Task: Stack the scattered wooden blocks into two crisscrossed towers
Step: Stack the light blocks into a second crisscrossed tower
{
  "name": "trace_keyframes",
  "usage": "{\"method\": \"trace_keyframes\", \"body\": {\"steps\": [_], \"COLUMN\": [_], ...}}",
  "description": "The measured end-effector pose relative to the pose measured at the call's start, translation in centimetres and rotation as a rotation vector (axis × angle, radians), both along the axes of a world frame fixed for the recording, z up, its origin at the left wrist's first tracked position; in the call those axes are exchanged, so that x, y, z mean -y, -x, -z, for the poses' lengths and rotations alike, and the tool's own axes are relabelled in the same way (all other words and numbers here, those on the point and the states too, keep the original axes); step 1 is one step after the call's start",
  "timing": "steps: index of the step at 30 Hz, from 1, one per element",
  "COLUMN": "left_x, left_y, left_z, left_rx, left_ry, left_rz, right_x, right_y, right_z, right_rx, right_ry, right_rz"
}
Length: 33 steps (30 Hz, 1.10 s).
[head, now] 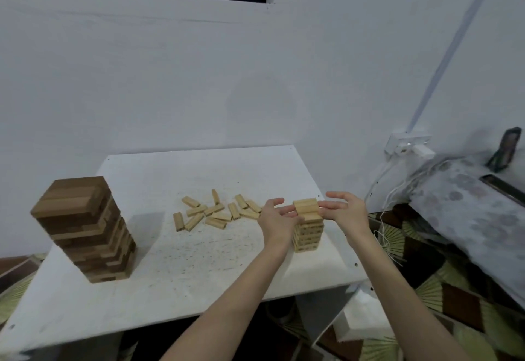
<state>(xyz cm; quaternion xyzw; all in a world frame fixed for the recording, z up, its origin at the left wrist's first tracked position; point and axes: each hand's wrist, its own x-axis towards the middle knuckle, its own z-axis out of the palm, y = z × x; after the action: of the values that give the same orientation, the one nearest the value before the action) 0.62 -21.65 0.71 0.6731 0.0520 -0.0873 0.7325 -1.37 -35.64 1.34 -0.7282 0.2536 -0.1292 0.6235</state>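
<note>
White wall behind, white table (199, 261) under my forearms, and I'm squaring up the small pale tower (308, 227) near the right edge. Left hand (277, 216) sits flat against its left side, fingers straight; right hand (345, 211) mirrors it on the right, fingers extended toward the top layer (305, 205). Neither hand curls round anything, both lie open, just bracketing the top blocks. Whether my fingertips actually touch the wood, I can't quite tell.

Just behind and left of my left hand lie the loose pale blocks (216, 213), scattered flat and a few on edge, still waiting. Far left stands the big dark tower (85, 230), tall and looking finished, well apart from all this.

These little blocks look light, stiff and smooth, so I'd judge they slide easily; a nudge could shift a whole layer. Best hold, I reckon, is a pinch across the long sides of a single block, lowering it crosswise with a gentle touch.
</note>
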Motion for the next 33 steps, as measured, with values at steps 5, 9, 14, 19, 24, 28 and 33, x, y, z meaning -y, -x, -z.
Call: {"method": "trace_keyframes", "body": {"steps": [5, 9, 14, 19, 24, 28, 33], "left_x": [0.5, 0.7, 0.8, 0.9, 0.8, 0.4, -1.4], "left_y": [0.1, 0.1, 0.0, -0.2, -0.1, -0.6, -2.0], "left_z": [0.3, 0.6, 0.7, 0.9, 0.9, 0.7, 0.4], "left_rx": [-0.023, -0.030, -0.053, -0.064, -0.066, -0.049, 0.159], "left_ry": [-0.051, -0.075, -0.076, -0.090, -0.085, -0.095, -0.189], "left_rz": [-0.015, -0.021, -0.017, -0.007, -0.002, -0.005, 0.006], "right_x": [0.4, 0.6, 0.7, 0.8, 0.9, 1.5, 3.0], "right_y": [0.1, 0.1, 0.0, -0.1, -0.1, -0.2, -0.5], "right_z": [0.2, 0.2, 0.6, 0.8, 1.1, 0.7, -1.1], "right_rx": [-0.029, -0.041, -0.055, -0.051, -0.045, -0.018, 0.056], "right_ry": [0.004, 0.013, 0.023, 0.016, 0.008, 0.001, 0.172], "right_rz": [-0.013, -0.013, -0.021, -0.017, -0.024, -0.007, -0.042]}}
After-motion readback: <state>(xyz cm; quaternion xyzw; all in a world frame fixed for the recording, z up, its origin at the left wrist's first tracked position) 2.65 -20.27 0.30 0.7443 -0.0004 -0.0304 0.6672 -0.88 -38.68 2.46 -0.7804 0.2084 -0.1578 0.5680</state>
